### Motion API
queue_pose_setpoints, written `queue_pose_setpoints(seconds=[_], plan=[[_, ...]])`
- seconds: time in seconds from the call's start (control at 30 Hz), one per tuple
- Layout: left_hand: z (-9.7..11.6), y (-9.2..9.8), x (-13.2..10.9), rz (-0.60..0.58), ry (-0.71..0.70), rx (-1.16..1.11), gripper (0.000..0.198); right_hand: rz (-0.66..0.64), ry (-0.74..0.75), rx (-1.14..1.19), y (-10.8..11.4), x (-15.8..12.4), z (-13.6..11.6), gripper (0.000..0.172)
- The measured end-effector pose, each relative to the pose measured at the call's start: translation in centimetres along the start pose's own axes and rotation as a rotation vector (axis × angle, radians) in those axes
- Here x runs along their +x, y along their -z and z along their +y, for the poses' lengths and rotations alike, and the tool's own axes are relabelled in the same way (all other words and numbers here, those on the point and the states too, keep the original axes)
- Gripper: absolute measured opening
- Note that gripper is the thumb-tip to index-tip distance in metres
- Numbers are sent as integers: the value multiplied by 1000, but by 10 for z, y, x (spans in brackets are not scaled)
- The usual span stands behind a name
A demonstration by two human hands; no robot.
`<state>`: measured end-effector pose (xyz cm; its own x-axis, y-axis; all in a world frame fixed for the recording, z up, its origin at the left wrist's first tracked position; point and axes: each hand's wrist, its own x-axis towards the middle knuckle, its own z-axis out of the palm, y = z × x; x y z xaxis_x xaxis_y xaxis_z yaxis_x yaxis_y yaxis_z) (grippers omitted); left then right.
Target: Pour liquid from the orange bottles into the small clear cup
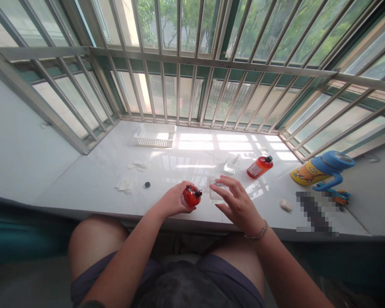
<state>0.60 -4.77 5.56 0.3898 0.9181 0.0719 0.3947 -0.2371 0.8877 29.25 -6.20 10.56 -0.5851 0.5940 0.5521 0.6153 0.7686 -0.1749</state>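
My left hand (179, 201) is wrapped round a red bottle (191, 198) with a dark spout at its top, just above the front part of the white sill. Beside it, my right hand (234, 199) has its fingers apart. They hover over or lightly touch a clear container (215, 196); which of these, I cannot tell. A small black cap (147, 185) lies left of my left hand. Beyond my right hand are a second clear glass container (232, 164) and another red bottle (259, 167) with a white label and black cap, tilted in view.
A white plastic basket (155, 136) stands at the back left. Crumpled white tissues (125, 185) lie at left, a small pale lump (285, 205) at right. A yellow and blue flask (322, 169) stands right. Metal window bars (195, 62) enclose the white sill (99, 171).
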Motion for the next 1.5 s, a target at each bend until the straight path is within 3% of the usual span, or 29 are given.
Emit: queue_pose_setpoints(seconds=[1.5], plan=[[1, 2, 0, 5, 17, -30, 71, -8, 44, -89, 5, 4, 0, 65]])
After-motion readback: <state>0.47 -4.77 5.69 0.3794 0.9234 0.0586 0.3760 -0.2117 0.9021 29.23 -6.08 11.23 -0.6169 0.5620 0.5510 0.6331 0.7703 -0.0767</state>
